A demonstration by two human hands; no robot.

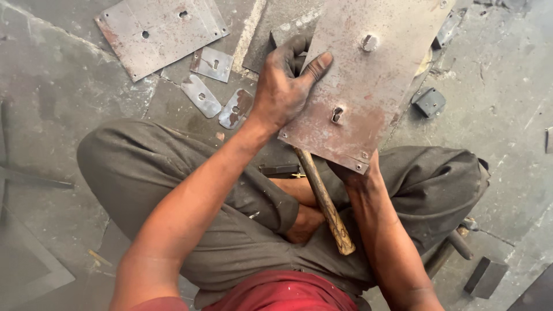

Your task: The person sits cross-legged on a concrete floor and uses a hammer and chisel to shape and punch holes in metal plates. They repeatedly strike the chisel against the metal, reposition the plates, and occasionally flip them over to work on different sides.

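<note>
Your left hand [285, 80] grips the left edge of the rusty metal plate [368, 86], thumb flat on its face. The plate sits tilted above your crossed legs, keyhole [337, 114] and stud [369, 42] facing up. Your right hand [352, 171] is mostly hidden under the plate's lower corner; it seems to hold both the corner and the wooden hammer handle [328, 207], but I cannot tell its grip for certain. Risks: the sharp edge could cut your palm if the plate slips; the hammer, loosely pinned, may drop onto your foot [305, 222].
</note>
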